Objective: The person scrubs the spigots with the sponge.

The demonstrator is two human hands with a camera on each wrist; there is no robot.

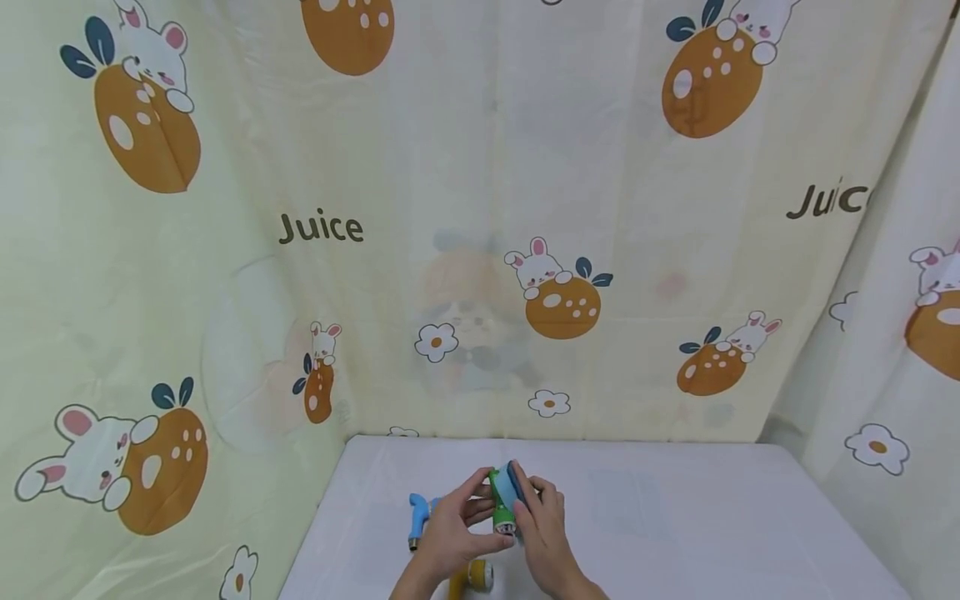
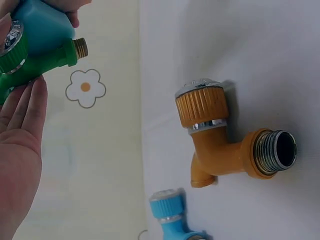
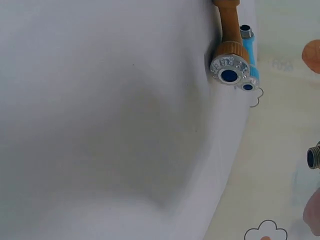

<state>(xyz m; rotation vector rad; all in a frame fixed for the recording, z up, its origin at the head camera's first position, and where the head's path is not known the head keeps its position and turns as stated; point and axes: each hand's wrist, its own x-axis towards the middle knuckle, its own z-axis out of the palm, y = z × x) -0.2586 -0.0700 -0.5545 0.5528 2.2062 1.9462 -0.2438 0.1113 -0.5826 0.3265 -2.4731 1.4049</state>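
My left hand (image 1: 452, 532) holds a green tap (image 1: 504, 518) above the table, its thumb near the round knob and its fingers along the far side. In the left wrist view the straight fingers lie under the green body, and the brass threaded end sticks out. My right hand (image 1: 547, 533) grips a blue sponge (image 1: 505, 487), light blue with a dark blue back, pressed against the tap. Only the threaded end (image 3: 313, 157) and a bit of a hand show at the right wrist view's edge.
An orange tap (image 2: 215, 150) with a ribbed knob lies on the white table (image 1: 675, 517) close below my hands. Left of them lies a light blue tap (image 1: 417, 518). A printed curtain (image 1: 450, 167) hangs behind the table and along both sides.
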